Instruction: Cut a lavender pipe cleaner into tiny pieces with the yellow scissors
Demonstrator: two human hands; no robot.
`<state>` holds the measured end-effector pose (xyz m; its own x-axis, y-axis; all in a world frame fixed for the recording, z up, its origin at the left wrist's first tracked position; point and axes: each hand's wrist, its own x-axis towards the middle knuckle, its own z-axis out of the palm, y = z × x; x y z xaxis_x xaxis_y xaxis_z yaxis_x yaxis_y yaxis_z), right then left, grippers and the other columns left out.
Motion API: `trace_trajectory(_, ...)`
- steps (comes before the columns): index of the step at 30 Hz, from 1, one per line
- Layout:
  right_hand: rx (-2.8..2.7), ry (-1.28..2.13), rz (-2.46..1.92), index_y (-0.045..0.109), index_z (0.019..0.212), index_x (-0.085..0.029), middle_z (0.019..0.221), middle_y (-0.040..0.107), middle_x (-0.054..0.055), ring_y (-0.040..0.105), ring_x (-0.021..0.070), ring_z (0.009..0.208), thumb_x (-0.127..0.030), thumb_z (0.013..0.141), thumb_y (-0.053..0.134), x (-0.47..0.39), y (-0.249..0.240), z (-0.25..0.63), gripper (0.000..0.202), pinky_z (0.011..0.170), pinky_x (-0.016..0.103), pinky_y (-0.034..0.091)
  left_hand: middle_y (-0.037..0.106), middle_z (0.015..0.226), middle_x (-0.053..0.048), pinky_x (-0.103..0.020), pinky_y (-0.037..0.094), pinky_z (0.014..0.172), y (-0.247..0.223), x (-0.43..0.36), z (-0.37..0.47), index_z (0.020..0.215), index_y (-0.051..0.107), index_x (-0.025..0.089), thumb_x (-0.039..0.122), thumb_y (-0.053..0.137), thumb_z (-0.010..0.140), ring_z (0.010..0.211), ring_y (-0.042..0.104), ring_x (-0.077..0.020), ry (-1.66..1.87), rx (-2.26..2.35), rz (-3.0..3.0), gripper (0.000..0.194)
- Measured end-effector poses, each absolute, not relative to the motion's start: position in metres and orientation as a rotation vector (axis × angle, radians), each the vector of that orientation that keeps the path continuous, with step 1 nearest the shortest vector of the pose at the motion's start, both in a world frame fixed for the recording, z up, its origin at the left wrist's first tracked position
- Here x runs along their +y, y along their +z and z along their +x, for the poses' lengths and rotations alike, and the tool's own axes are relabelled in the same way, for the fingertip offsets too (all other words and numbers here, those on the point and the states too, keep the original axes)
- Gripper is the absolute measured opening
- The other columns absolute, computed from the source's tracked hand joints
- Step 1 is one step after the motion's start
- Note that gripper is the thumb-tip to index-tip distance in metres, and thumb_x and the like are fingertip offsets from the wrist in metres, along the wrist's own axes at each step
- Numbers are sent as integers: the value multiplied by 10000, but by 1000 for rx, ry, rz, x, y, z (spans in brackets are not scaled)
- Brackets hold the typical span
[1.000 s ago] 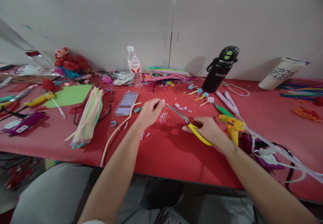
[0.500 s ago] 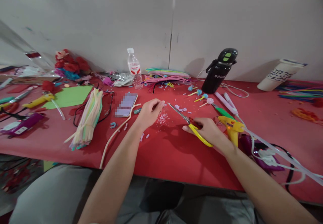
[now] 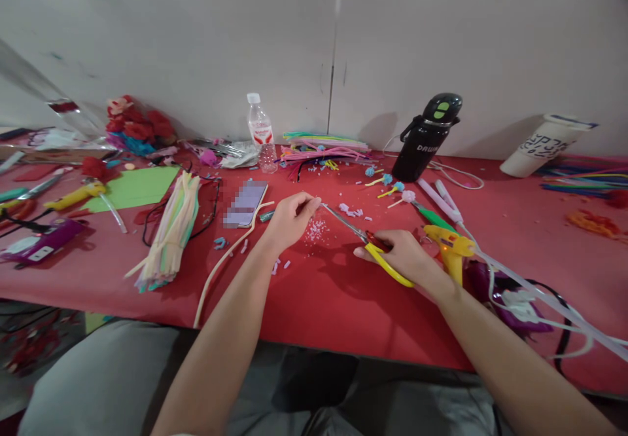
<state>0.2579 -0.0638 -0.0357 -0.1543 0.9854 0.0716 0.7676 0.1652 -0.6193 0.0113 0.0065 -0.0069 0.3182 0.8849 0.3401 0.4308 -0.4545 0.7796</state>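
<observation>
My right hand [image 3: 400, 256] is closed round the yellow and red handles of a pair of scissors [image 3: 385, 264], whose blades point left and away from me. Thumb and fingertips of my left hand [image 3: 294, 218] are pinched on a tiny pale lilac piece [image 3: 320, 202], mostly hidden by the fingers. The scissor tips are right at that piece. Beneath the hands, small pale clippings [image 3: 316, 230] lie scattered on the red tabletop [image 3: 343, 311]. More short lilac pieces [image 3: 350, 211] lie just beyond the blades.
A bundle of pale pipe cleaners [image 3: 169, 239], a phone [image 3: 246, 203] and a long cream strip [image 3: 220, 262] lie left. A yellow glue gun [image 3: 451, 246] stands by my right wrist. Behind are a clear bottle [image 3: 261, 131], a black flask [image 3: 426, 140] and small pompom-topped stems [image 3: 392, 187].
The scissor blades have moved slightly left, and their tips have come up to the piece at my left fingertips. My left hand has hardly moved.
</observation>
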Motion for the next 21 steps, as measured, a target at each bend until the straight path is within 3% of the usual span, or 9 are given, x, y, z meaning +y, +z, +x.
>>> trace_trajectory(21, -1978, 646, -1656, 318, 569, -184, 566, 256, -50, 229, 82, 541, -633, 672, 651, -63, -37, 259, 568, 449, 217, 191, 487, 610, 26, -225, 345, 552, -7, 7, 11, 700, 527, 162, 431, 449, 907, 553, 434, -91, 1046, 1161, 2051, 348)
